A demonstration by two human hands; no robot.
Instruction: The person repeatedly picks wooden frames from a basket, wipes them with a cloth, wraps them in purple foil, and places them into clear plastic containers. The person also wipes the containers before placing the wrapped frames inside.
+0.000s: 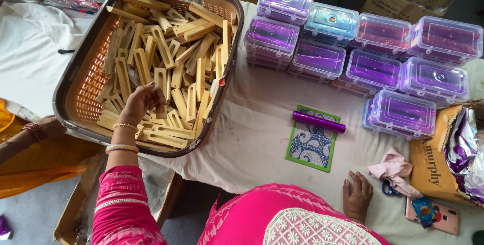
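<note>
My left hand [140, 103] reaches into an orange and brown basket [85, 81] full of several slotted wooden pieces [174, 58], and its fingers close on one of them. My right hand [357, 194] rests flat on the white cloth at the table's near edge, holding nothing. In front of me lies a blue patterned card with a green border [312, 141]. A shiny purple tube [318, 122] lies across the card's top.
Several clear plastic boxes with purple contents [388, 58] are stacked at the back right. A cardboard box [436, 167] with purple foil, a pink cloth [393, 169], blue scissors and a phone [443, 217] lie at the right. Another person's arm [30, 134] shows at far left.
</note>
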